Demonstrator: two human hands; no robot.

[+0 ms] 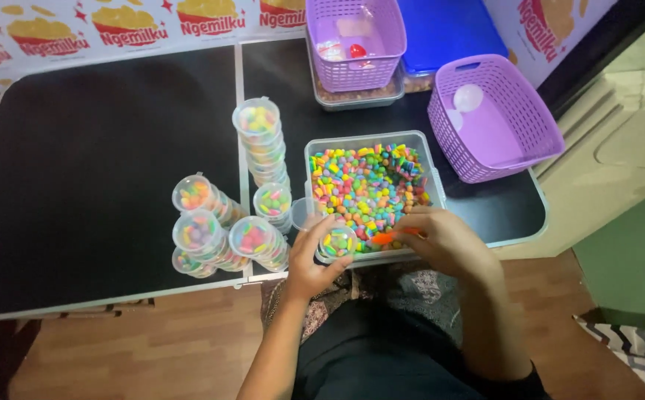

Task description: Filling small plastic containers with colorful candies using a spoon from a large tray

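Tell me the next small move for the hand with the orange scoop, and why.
Probably tip the small orange scoop in the right hand into the small clear plastic cup held by the left hand. The cup looks only partly filled with colourful candy pieces and sits at the clear rectangular tub.

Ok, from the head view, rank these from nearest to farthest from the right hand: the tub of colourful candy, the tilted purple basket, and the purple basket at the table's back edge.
1. Tub of colourful candy: just ahead, under the right hand.
2. Tilted purple basket: farther back, on the right.
3. Back purple basket: farthest, at the table's rear edge.
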